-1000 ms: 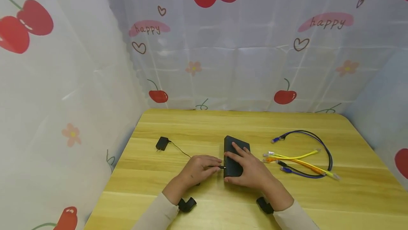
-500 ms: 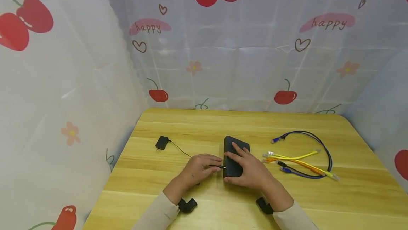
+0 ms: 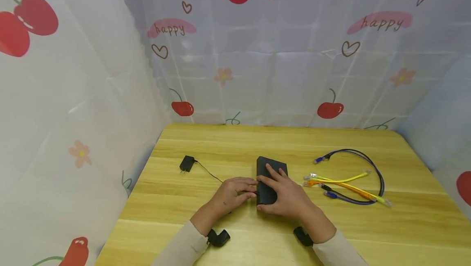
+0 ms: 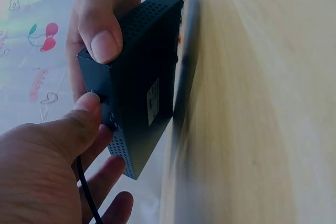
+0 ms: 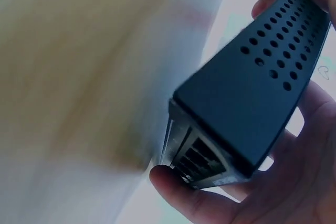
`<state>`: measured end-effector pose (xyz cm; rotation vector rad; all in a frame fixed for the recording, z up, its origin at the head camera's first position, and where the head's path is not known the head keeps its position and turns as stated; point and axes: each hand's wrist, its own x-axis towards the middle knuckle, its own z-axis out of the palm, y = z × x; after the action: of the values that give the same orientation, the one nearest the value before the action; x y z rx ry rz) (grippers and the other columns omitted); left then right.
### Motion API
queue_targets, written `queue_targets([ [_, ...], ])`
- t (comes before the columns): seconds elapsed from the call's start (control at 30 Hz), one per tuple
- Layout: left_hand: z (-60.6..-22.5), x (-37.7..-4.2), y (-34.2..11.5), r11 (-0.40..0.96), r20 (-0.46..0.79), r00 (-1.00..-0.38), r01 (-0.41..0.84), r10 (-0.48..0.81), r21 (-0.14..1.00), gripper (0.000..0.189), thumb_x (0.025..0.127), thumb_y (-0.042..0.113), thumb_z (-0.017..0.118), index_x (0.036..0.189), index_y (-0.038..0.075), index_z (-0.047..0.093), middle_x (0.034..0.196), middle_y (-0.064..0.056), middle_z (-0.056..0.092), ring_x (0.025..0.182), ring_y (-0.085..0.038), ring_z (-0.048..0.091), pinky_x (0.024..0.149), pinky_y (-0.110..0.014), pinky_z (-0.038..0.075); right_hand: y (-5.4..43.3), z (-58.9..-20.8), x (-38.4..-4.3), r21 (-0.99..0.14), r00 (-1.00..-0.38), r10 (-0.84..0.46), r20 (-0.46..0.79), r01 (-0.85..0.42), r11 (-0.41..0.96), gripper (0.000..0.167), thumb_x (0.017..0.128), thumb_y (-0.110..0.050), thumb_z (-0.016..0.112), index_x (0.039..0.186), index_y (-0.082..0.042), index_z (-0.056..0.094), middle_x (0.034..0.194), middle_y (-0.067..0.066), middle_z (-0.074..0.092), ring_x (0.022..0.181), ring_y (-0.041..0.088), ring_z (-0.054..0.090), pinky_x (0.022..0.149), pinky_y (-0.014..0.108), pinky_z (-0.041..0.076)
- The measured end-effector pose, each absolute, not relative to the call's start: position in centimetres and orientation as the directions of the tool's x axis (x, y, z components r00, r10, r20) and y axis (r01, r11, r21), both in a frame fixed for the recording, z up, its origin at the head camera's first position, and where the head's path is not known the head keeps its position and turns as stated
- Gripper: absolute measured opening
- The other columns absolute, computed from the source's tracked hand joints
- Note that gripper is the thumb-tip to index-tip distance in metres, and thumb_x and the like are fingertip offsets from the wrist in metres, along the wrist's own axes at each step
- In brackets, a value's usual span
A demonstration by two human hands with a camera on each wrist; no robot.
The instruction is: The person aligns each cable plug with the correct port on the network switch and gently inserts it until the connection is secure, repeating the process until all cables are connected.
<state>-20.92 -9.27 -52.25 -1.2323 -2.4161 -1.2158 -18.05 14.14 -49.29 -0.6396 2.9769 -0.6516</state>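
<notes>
My left hand (image 3: 234, 193): pinching the black plug (image 3: 256, 192) at the side of the black box (image 3: 267, 195) | my right hand (image 3: 290, 195): holding the black box, fingers over its top | black box: between my hands, above the table (image 3: 235, 143) | yellow cords (image 3: 351, 179): lying to the right

a flat, rectangular black box (image 3: 265, 194), its sides pierced by rows of round holes and its underside bearing a pale label (image 4: 153, 101), is held tilted about midway between the left and right edges of a wood-grain table (image 3: 228, 145); contact underneath is unclear. a thin black cable (image 4: 85, 188) meets the box's left side, its plug's depth hidden. it leads to a black block-shaped power adapter (image 3: 187, 163), two-pronged, lying near the table's left edge.
</notes>
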Motion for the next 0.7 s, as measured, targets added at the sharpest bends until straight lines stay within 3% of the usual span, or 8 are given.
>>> queue_targets([
  [0.37,-52.5,-21.1,-9.4,0.473,0.355,-0.69,0.704,0.63,0.529,0.023,0.09,0.024,0.074,0.11,0.016,0.079,0.126,0.003,0.069,0.122,-0.014,0.062,0.101,-0.035,0.048,13.8,-49.4,-18.3,-0.346,-0.918,-0.397,0.005,-0.374,0.86,0.087,0.073,-0.069,0.075,0.149,-0.037,0.047,0.166,0.003,0.022,0.144,0.055,0.022,0.077,0.066,0.051],
  [0.7,-52.9,-21.1,-9.2,0.56,0.241,-0.71,0.682,0.662,0.47,0.02,0.091,0.031,0.072,0.107,0.021,0.08,0.113,0.01,0.073,0.12,-0.012,0.062,0.101,-0.033,0.048,13.1,-49.4,-18.3,-0.23,-0.924,-0.373,-0.08,-0.347,0.909,0.086,0.071,-0.073,0.073,0.147,-0.04,0.049,0.165,0.002,0.024,0.145,0.053,0.021,0.071,0.059,0.054],
])
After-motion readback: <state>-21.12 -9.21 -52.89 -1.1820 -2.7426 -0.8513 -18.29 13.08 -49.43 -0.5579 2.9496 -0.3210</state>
